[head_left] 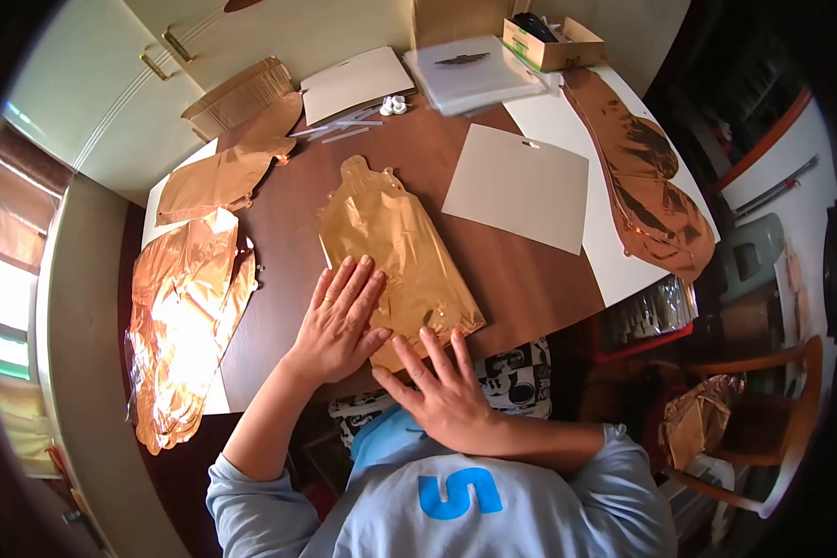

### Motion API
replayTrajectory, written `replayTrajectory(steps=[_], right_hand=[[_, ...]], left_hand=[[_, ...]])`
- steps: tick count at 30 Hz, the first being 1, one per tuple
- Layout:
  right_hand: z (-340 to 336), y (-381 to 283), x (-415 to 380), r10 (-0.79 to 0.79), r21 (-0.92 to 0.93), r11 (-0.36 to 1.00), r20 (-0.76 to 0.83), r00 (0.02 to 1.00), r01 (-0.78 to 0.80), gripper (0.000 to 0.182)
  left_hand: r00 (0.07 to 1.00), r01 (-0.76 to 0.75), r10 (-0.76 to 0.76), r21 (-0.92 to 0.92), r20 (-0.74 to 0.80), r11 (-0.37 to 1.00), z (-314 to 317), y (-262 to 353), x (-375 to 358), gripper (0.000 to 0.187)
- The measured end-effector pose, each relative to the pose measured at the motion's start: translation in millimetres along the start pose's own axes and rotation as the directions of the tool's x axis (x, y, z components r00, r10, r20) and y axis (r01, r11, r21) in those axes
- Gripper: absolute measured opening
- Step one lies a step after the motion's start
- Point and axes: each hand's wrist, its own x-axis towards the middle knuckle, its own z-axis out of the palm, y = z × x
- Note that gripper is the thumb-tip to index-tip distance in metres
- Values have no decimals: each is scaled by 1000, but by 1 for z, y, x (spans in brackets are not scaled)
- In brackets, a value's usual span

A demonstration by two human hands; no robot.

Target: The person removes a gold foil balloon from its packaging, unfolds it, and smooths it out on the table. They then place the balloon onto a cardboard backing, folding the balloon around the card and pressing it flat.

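A copper-gold foil balloon [395, 228], flat and creased, lies in front of me on the brown table [493, 265]. My left hand [339, 316] rests on its left side, palm down with the fingers stretched out. Over its near edge my right hand [445, 395] is spread, fingertips at the foil. Neither hand grips anything. Parts of the near edge are hidden beneath my hands.
More foil balloons [191, 307] are piled at the left; others [637, 167] lie at the right. A pale card sheet [521, 186], clear plastic sleeves [474, 79], white strips [349, 124] and a small box [567, 48] occupy the table. A wooden chair [804, 409] stands right.
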Motion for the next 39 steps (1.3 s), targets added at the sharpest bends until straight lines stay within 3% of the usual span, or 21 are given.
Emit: replayTrajectory(steps=[3, 4, 7, 11, 19, 25, 27, 30, 32, 34, 35, 37, 38, 39], right_hand=[[-26, 11, 4, 49, 168, 985, -79, 996, -35, 69], [-35, 19, 6, 20, 78, 997, -110, 994, -12, 80], [-52, 36, 15, 44, -18, 999, -45, 998, -45, 79], [-36, 40, 5, 107, -94, 991, 147, 983, -94, 87], [-35, 37, -8, 157, -156, 978, 115, 981, -138, 88], [-38, 40, -18, 197, -136, 974, 97, 976, -183, 88], [-41, 37, -24, 193, -121, 976, 112, 975, -179, 86], [-49, 34, -37, 123, -71, 990, -9, 992, -123, 69], [-55, 38, -52, 145, 94, 987, -177, 973, -130, 51], [-61, 40, -53, 243, 248, 956, -385, 890, -154, 23], [-62, 53, -56, 282, 283, 944, -416, 865, -172, 16], [-89, 85, -42, 320, 170, 947, -478, 818, -271, 5], [-103, 104, -30, 365, 180, 931, -478, 799, -317, 5], [-115, 122, -14, 337, 52, 931, -502, 797, -361, 14]], left_hand=[[999, -8, 8, 24, -33, 1000, 0, 2, -1, 71], [998, -20, 21, 19, -57, 1000, 0, 3, -2, 72], [996, -23, 26, 36, -86, 999, -8, 20, -4, 75], [987, -141, 136, -56, -89, 988, -9, 60, -12, 80], [995, -30, 29, -6, -95, 1000, 8, 60, -35, 90], [993, 55, -50, 50, -103, 997, 16, 69, -40, 83], [988, 42, -27, 94, -153, 995, 22, 74, -45, 73], [967, 11, 30, 160, -251, 987, 32, 76, -54, 57], [950, -3, 52, 157, -308, 988, 32, 76, -58, 43], [943, 13, 31, 130, -331, 991, 34, 75, -60, 43], [939, 17, 24, 117, -343, 993, 35, 75, -60, 43], [909, 30, -24, 7, -416, 1000, 36, 75, -55, 43], [904, 46, -65, -55, -422, 997, 32, 75, -54, 43], [899, 62, -107, -118, -424, 991, 29, 76, -54, 43]])
